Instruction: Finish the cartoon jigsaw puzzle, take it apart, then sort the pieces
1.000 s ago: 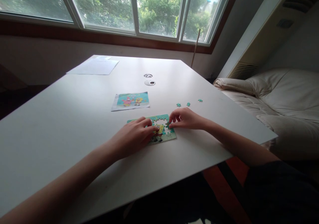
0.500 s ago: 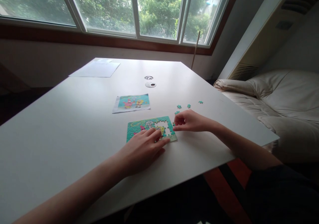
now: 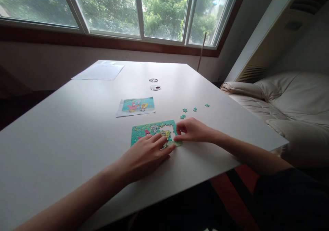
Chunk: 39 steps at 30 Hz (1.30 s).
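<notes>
A partly filled jigsaw puzzle (image 3: 140, 130) with cartoon figures on a green-blue ground lies near the front of the white table, a white gap in its right part. My left hand (image 3: 147, 152) rests over its lower edge, fingers stretched out and lying on the pieces. At the puzzle's right side, my right hand (image 3: 194, 130) is closed, thumb and fingertips bent in over the border beside the gap. Whatever sits between those fingertips is hidden. Just beyond it lie loose puzzle pieces, among them a near one (image 3: 182, 116) and a far one (image 3: 207, 105).
Behind the puzzle lies a picture sheet (image 3: 138, 106) with the same cartoon figures. Papers (image 3: 99, 72) lie at the table's far left corner. Two round inserts (image 3: 155, 87) are set in the white table (image 3: 77, 128). A cream leather sofa (image 3: 295, 101) stands to the right.
My right hand has shifted slightly left and down, onto the puzzle's right border. A loose piece behind it shows more fully. My left hand has barely moved.
</notes>
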Each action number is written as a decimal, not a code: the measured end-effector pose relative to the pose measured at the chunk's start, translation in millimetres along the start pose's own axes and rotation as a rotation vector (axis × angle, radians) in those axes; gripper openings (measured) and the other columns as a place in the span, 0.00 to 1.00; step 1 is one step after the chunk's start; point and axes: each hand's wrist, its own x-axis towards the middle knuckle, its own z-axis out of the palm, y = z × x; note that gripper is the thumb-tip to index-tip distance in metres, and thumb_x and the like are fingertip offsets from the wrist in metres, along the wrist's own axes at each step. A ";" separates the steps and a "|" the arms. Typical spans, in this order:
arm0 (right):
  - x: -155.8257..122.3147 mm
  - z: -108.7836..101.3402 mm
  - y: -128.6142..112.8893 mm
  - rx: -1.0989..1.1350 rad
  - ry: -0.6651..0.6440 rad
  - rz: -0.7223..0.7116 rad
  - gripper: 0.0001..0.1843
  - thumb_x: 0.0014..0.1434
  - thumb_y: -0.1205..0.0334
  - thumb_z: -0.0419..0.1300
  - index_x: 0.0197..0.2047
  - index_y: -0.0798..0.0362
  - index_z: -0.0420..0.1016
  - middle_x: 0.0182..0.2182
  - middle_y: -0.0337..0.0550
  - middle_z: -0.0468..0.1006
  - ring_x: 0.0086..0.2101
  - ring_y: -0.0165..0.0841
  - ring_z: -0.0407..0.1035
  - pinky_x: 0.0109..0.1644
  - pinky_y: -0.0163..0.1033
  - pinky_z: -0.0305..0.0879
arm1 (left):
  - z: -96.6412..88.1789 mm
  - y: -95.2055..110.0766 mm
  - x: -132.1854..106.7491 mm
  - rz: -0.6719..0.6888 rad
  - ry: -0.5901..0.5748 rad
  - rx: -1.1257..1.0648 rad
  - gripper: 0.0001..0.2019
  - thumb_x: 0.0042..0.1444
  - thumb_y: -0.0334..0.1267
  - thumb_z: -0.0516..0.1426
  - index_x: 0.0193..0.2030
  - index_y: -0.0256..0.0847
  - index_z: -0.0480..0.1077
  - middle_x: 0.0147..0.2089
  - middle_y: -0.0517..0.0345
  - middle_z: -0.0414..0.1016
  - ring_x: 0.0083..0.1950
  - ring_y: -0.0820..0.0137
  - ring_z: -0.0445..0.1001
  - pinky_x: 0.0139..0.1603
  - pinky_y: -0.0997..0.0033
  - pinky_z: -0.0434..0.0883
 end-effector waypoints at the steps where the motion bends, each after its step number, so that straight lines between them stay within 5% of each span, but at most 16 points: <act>1: -0.2 -0.3 -0.1 0.000 -0.002 0.000 0.11 0.48 0.56 0.60 0.24 0.56 0.70 0.19 0.33 0.64 0.21 0.21 0.55 0.25 0.29 0.45 | -0.2 0.2 -0.3 0.005 0.004 -0.003 0.15 0.60 0.38 0.46 0.54 0.48 0.60 0.40 0.54 0.65 0.42 0.63 0.64 0.40 0.61 0.67; 25: 0.0 -10.2 14.0 0.043 -0.119 -0.041 0.14 0.45 0.51 0.62 0.25 0.55 0.71 0.21 0.34 0.65 0.23 0.23 0.57 0.25 0.29 0.48 | -1.9 0.4 0.8 -0.028 -0.012 -0.129 0.15 0.59 0.36 0.47 0.53 0.49 0.61 0.37 0.54 0.66 0.39 0.64 0.64 0.37 0.64 0.66; 33: 1.5 -27.2 41.3 0.028 0.003 0.029 0.14 0.48 0.55 0.60 0.38 0.53 0.73 0.27 0.39 0.72 0.25 0.25 0.61 0.29 0.30 0.54 | -3.0 -5.7 -1.9 0.004 0.023 -0.171 0.14 0.59 0.36 0.47 0.52 0.51 0.63 0.37 0.55 0.66 0.39 0.66 0.65 0.39 0.66 0.66; 39: 0.0 -30.2 46.2 0.036 -0.087 0.011 0.18 0.47 0.54 0.60 0.41 0.52 0.73 0.31 0.40 0.74 0.26 0.26 0.63 0.30 0.31 0.56 | -4.7 -27.3 -6.6 -0.036 0.092 -0.182 0.13 0.60 0.35 0.45 0.43 0.45 0.69 0.32 0.54 0.67 0.35 0.68 0.64 0.32 0.71 0.64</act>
